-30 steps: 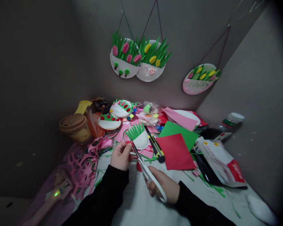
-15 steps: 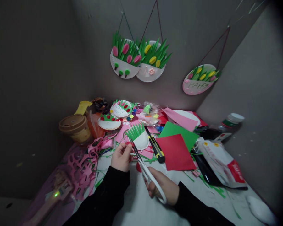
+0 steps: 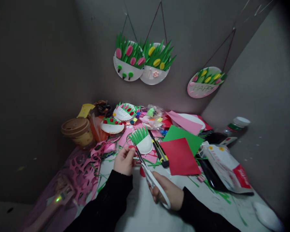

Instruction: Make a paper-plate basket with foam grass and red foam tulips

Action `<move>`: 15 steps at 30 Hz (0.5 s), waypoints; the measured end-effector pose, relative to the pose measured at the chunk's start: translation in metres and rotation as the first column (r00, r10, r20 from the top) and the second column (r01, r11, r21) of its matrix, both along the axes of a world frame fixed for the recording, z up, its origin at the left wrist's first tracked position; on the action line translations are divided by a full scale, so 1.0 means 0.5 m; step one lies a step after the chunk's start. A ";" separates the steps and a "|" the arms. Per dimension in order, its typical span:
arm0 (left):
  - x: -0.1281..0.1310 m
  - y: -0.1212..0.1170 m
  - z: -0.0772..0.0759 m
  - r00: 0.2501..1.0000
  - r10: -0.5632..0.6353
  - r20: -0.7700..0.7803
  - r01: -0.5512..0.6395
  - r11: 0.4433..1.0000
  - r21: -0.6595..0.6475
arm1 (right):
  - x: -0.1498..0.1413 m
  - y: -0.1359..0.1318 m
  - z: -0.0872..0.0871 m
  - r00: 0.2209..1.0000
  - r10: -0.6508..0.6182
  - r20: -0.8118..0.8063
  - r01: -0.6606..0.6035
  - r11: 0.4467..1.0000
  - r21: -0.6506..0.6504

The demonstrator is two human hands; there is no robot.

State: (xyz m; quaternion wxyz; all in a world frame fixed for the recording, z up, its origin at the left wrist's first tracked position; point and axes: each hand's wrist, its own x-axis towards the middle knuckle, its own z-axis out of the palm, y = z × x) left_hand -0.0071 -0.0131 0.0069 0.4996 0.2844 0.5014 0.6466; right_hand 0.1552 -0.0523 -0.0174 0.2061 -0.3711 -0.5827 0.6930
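Between the thumb and fingers of my left hand is a small piece of red paper, mostly hidden by the fingertips. My right hand is wrapped round the white handles of a pair of scissors. Their dark blades point up and left, reaching the red piece; how far apart the blades are I cannot tell. Under the scissors, a red paper oval lies on the table. Just beyond the hands sits a cut paper plate with green paper grass.
A yellow-black utility knife lies beside red paper and green paper. Pink cut-out scraps and a glue gun with a green light are at left. A brown cup, bottle and white-red pouch flank the table.
Hardly anything differs. Both hands, the red piece and the scissors keep almost the same position, and the whole view has shifted very slightly.
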 end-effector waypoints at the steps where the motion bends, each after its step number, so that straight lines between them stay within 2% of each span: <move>1: 0.000 0.000 0.001 1.000 0.001 0.001 -0.001 1.000 0.000 | 0.000 0.000 0.001 1.000 0.002 0.004 -0.002 1.000 0.003; 15: -0.004 0.003 0.000 0.999 -0.012 -0.038 0.012 1.000 0.000 | 0.004 0.002 0.001 0.999 0.007 0.037 -0.008 1.000 0.020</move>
